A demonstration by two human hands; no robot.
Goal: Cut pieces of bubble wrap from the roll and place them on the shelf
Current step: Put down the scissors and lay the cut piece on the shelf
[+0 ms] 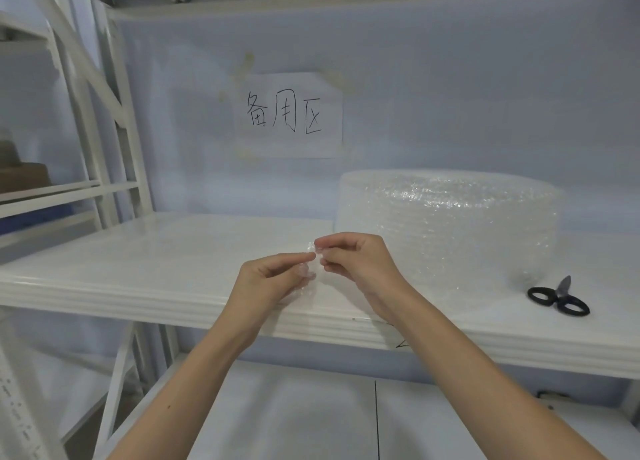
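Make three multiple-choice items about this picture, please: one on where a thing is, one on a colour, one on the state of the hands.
1. Where do the scissors lie?
A. On the shelf, to the right of the bubble wrap roll
B. On top of the roll
C. In the right hand

2. What colour are the handles of the scissors?
A. Red
B. Black
C. Yellow

3. What are the hands doing?
A. Both hang loose and hold nothing
B. Left hand and right hand both pinch an edge of bubble wrap
C. One hand holds the scissors

Answers:
1. A: the scissors rest on the white shelf board, right of the roll, with no hand on them.
2. B: both finger loops are black.
3. B: the fingertips of both hands meet on clear bubble wrap in front of the roll.
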